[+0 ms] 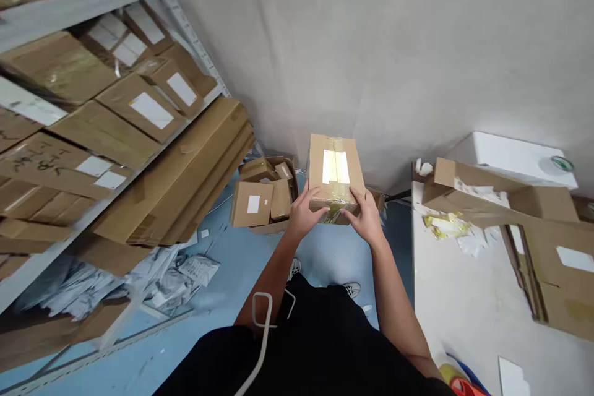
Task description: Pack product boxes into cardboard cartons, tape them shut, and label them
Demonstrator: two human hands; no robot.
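Head view: taped carton point(336, 176) held above the floor point(245, 266), forward of the person point(325, 340), long axis apparently pointing away. Left grip point(304, 213) and right grip point(367, 218) part-closed on its near corners, thumbs on the near face; neither hand clearly nearer.

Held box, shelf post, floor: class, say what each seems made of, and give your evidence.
Held box: matt brown cardboard, by its folded edges; its glossy tape, likely plastic film, catches light. Shelf post: probably pale painted metal, given its row of slots. Floor: smooth, blue, faintly shiny; perhaps painted concrete, but uncertain.
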